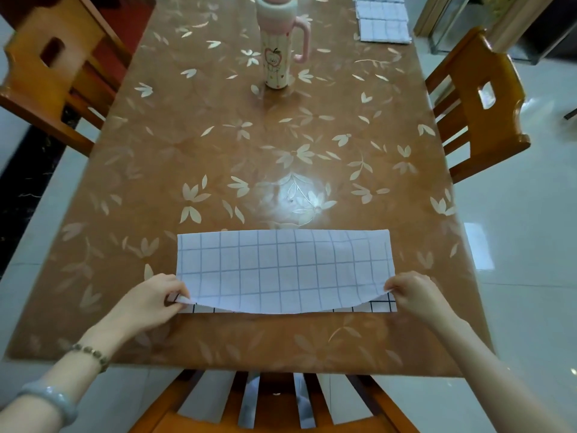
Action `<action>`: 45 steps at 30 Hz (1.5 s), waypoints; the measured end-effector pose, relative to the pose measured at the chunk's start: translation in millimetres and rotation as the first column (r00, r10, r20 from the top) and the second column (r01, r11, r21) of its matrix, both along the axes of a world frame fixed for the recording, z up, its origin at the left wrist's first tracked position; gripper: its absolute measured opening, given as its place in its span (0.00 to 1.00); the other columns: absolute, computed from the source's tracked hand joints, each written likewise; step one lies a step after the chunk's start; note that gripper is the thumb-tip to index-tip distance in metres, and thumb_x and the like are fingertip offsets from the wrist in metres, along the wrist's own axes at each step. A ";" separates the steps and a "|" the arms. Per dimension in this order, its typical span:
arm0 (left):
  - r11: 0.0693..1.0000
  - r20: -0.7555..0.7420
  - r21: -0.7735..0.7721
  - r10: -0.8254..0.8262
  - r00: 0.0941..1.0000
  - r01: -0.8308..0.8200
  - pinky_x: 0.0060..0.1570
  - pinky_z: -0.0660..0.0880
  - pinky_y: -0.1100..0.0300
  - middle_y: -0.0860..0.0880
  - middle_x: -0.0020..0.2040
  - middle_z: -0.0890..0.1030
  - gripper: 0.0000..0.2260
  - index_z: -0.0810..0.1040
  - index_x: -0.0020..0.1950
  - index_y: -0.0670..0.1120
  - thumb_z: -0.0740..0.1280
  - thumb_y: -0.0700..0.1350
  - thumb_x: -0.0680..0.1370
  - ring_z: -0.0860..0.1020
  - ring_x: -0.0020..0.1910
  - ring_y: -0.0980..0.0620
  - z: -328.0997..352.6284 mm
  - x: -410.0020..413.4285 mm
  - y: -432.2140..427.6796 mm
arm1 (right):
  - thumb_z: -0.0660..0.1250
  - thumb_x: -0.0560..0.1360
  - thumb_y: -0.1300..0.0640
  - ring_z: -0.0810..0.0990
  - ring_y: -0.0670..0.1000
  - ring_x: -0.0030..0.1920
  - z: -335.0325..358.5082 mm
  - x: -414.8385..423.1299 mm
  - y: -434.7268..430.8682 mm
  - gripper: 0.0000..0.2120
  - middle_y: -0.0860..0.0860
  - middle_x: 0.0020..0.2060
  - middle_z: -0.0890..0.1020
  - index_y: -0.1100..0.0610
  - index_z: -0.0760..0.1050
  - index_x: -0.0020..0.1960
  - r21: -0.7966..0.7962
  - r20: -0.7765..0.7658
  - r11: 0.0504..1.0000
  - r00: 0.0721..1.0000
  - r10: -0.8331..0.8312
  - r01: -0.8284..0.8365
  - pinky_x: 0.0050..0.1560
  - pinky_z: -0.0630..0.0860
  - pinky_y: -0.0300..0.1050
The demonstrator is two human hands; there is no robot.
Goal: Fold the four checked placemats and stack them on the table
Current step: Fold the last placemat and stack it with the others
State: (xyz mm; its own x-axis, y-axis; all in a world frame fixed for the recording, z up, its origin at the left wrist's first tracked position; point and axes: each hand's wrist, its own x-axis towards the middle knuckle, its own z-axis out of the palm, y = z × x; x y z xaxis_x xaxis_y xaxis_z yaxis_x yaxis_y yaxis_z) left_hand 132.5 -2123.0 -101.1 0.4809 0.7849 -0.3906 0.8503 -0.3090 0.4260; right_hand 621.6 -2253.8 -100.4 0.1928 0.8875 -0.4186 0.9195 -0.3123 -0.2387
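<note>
- Pinching the two near corners of a checked placemat, I hold its upper layer doubled over toward the table's near edge.
- My left hand grips the near left corner between thumb and curled fingers; my right hand grips the near right corner the same way.
- The placemat is a thin, soft rectangle, lying flat by the near edge of the table, its long side running across.
- The upper layer shows a pale face with a faint grey grid. Its near edge hangs in a shallow curve between my hands, lowest in the middle.
- Under that curve a strip of the lower layer shows at both ends, white with a bold black grid.
- The tabletop is glossy brown with a pale leaf-and-flower pattern, and a bright glare sits just beyond the mat.
- More checked placemats lie overlapped at the far right corner, partly cut off by the frame; I cannot count them.
- A tall cylindrical bottle, cream with a pink handle and cartoon print, stands upright near the far middle.
- Orange-brown wooden chairs stand at the left edge and the right edge, and a slatted chair back sits against the near edge.
- My left wrist wears a bead bracelet and a smooth pale bangle.
</note>
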 end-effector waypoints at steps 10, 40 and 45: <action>0.960 0.087 0.226 0.147 0.985 -0.163 0.68 0.63 0.50 0.49 0.64 0.76 0.23 0.75 0.65 0.44 0.56 0.59 0.80 0.70 0.66 0.49 5.3 39.0 -9.3 | 0.62 0.68 0.74 0.73 0.58 0.60 14.1 -51.4 10.4 0.18 0.56 0.55 0.80 0.62 0.81 0.53 0.353 -0.130 0.920 0.983 -0.132 0.170 0.58 0.69 0.49; 0.947 -0.163 0.318 0.007 0.987 0.046 0.75 0.42 0.48 0.46 0.78 0.53 0.29 0.50 0.78 0.42 0.43 0.56 0.81 0.51 0.78 0.50 -74.0 145.5 7.9 | 0.52 0.78 0.50 0.68 0.57 0.70 -70.4 -180.9 105.9 0.26 0.59 0.69 0.72 0.63 0.69 0.69 0.261 0.044 0.933 0.969 0.244 -0.247 0.70 0.57 0.55; 0.946 -0.186 0.312 0.155 0.970 -0.091 0.75 0.35 0.51 0.50 0.78 0.39 0.31 0.39 0.78 0.46 0.38 0.60 0.79 0.37 0.77 0.54 -77.6 104.9 18.3 | 0.49 0.79 0.48 0.63 0.57 0.73 -74.7 -101.0 80.5 0.28 0.60 0.72 0.66 0.65 0.64 0.72 0.287 0.117 0.955 0.992 0.038 -0.071 0.74 0.49 0.51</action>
State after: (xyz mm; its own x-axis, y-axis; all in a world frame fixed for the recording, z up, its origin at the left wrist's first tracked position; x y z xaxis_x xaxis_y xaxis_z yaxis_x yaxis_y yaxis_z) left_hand 237.4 -2104.8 -178.7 0.3073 0.9285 -0.2086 0.9488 -0.2821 0.1421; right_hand 520.6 -2173.3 -175.2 0.1709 0.9778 -0.1213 0.9586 -0.1934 -0.2091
